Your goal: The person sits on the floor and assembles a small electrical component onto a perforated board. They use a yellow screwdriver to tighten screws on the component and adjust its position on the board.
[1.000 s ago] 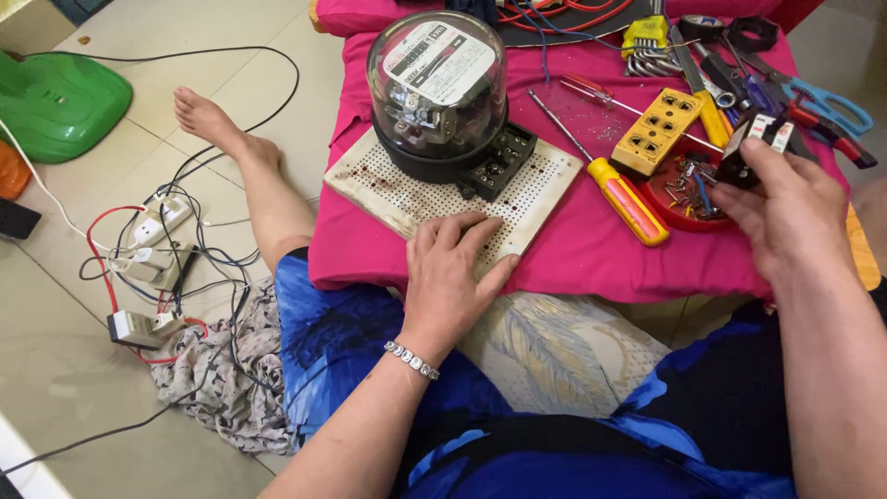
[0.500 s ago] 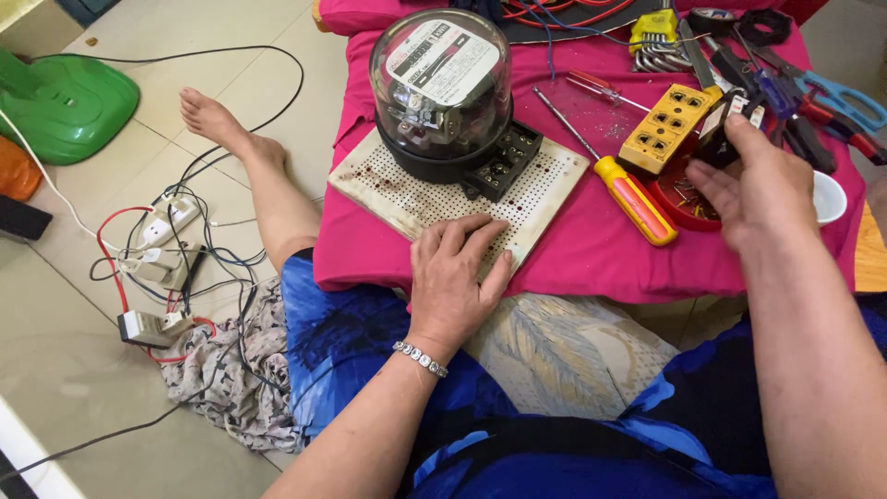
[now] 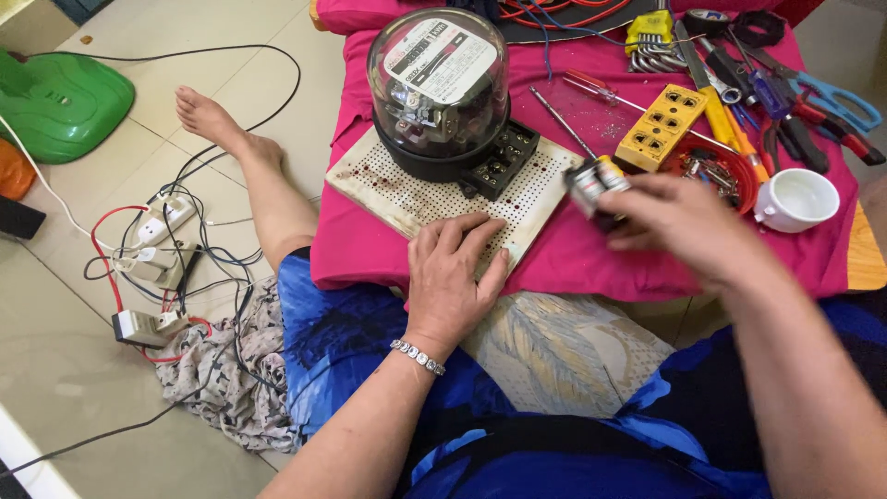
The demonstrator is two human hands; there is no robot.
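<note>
Head view, looking down at a lap in blue cloth and a low counter (image 3: 573, 268) draped in pink.

Left hand (image 3: 453, 277), centre of frame: laid flat, palm down, fingers spread on the near edge of a white perforated board (image 3: 407, 189). Grip wide and holding nothing, only pressing on the board. Silver bracelet (image 3: 418, 356) on the wrist just below.

Right hand (image 3: 679, 226), right of centre: fingers curled narrow around a small black-and-silver part (image 3: 591, 180), lifted above the board's right corner; blurred, so its kind cannot be told.

On the board, upper centre: a round meter (image 3: 437, 83) under a clear dome, with a black terminal block (image 3: 504, 157) at its lower right.

Further up and to the right on the pink cloth: a yellow socket block (image 3: 661, 129), a red dish (image 3: 716, 171) of small parts, a white cup (image 3: 796, 199), a red-handled screwdriver (image 3: 591, 88), pliers and scissors (image 3: 832, 102) near the upper right corner.

Left side of frame, on the tiled floor: a bare foot (image 3: 208, 120), a tangle of black and red wires with white sockets (image 3: 162, 245), a green plastic thing (image 3: 60, 106) at upper left.
</note>
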